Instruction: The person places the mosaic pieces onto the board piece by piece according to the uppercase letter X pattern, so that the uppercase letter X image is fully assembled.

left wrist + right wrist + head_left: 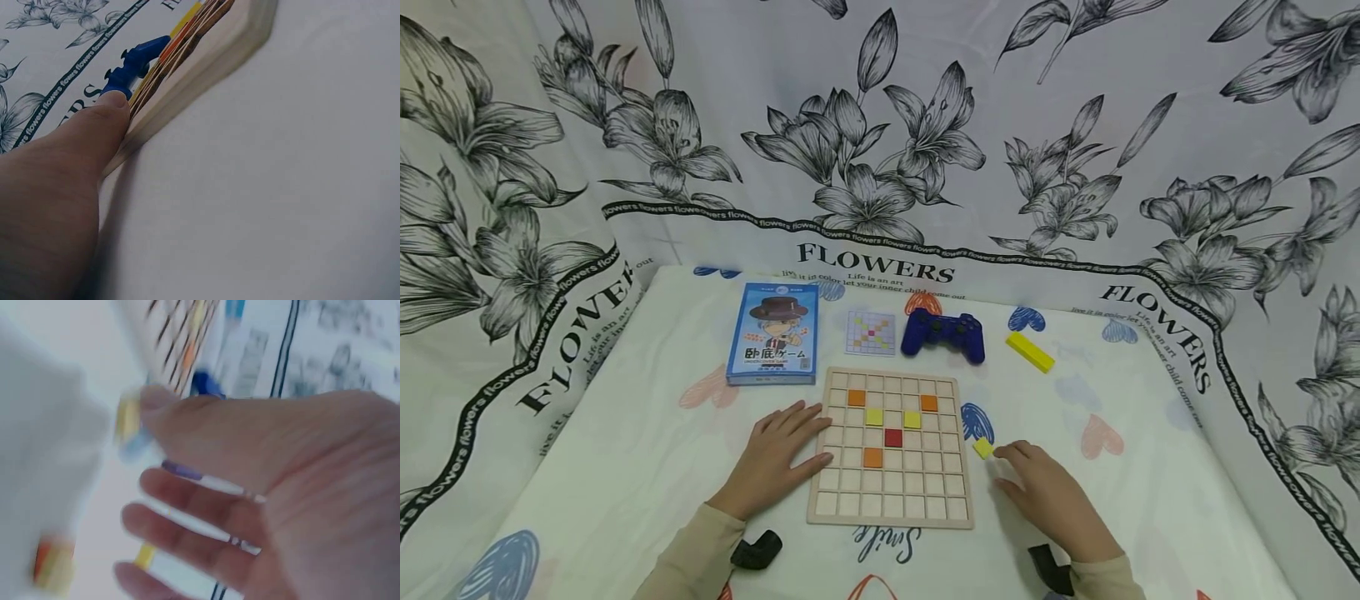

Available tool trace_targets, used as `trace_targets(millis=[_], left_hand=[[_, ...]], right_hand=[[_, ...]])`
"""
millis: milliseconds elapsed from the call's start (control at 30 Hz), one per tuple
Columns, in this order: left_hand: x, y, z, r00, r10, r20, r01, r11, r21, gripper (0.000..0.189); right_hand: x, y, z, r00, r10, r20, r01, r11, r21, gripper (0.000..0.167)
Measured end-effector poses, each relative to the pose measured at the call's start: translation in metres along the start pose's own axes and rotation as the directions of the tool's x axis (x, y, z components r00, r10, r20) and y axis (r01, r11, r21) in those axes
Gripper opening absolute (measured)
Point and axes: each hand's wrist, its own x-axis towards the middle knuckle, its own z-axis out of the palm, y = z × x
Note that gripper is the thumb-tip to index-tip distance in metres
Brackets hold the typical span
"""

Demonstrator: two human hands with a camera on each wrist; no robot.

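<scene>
A wooden grid board (925, 483) lies flat on the cloth. A red tile (892, 437), two yellow tiles (874, 417) and several orange tiles (856, 397) sit in its squares. My left hand (782, 458) rests at the board's left edge, fingers spread; the left wrist view has the thumb (103, 125) along that edge. To the right of the board, my right hand (1048, 487) reaches toward a loose yellow tile (983, 448), its fingertips right beside it and the thumb apart. The right wrist view is blurred, with a yellow piece (128, 419) by the thumb tip.
Behind the board stand a blue game box (775, 333), a small pattern card (871, 332), a blue game controller (943, 335) and a yellow bar (1030, 352). A blurred orange and yellow piece (53, 565) shows low in the right wrist view. Flower-printed fabric (880, 125) hangs behind.
</scene>
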Motion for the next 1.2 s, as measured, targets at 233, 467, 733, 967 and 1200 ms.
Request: trace_targets(millis=[233, 467, 733, 967, 1200], left_hand=[[0.001, 0.0, 0.001, 1.0, -0.017, 0.008, 0.017, 1.0, 0.0, 0.056], [0.0, 0.002, -0.001, 1.0, -0.025, 0.019, 0.025, 1.0, -0.011, 0.055], [0.0, 0.002, -0.002, 1.0, -0.022, 0.014, 0.022, 1.0, -0.007, 0.055], [-0.001, 0.001, -0.001, 1.0, -0.022, 0.017, 0.022, 1.0, -0.003, 0.056], [0.0, 0.002, -0.002, 0.999, -0.025, 0.02, 0.025, 1.0, -0.003, 0.056]], right_hand=[[-0.023, 0.04, 0.0, 0.986, 0.15, 0.079, -0.151, 0.989, 0.002, 0.04], [-0.027, 0.048, 0.008, 0.993, 0.111, 0.032, -0.112, 0.993, 0.033, 0.034], [-0.026, 0.052, 0.011, 0.994, 0.092, -0.063, -0.09, 0.995, 0.037, 0.039], [-0.017, 0.044, 0.002, 0.993, 0.05, -0.11, -0.046, 0.998, 0.042, 0.032], [0.001, 0.026, -0.003, 0.985, -0.019, -0.171, 0.039, 0.993, 0.113, 0.025]])
